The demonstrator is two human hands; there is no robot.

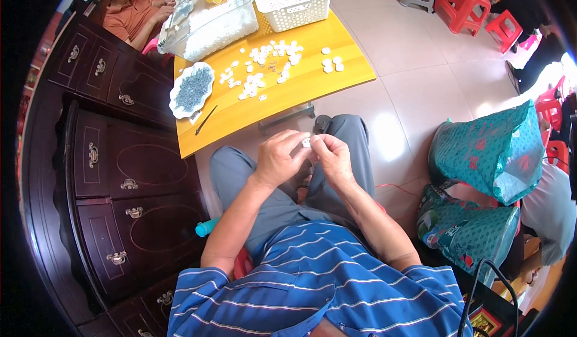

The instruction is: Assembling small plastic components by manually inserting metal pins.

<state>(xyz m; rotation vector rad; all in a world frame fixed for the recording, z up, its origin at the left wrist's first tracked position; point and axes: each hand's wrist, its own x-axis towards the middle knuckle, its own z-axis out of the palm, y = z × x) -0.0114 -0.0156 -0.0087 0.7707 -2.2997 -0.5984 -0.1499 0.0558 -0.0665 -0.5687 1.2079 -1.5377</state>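
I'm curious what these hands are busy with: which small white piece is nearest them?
The small white piece held between the fingers of the left hand and right hand; the loose white pieces lie apart on the yellow table.

Striped blue shirt [300, 271], grey trousers [353, 141], perhaps sandals [323, 123]

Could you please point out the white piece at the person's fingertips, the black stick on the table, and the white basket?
White piece [306, 142]: head view, on its visible face.
Black stick [207, 120]: head view, on the middle of its length.
White basket [299, 16]: head view, on its outer wall.
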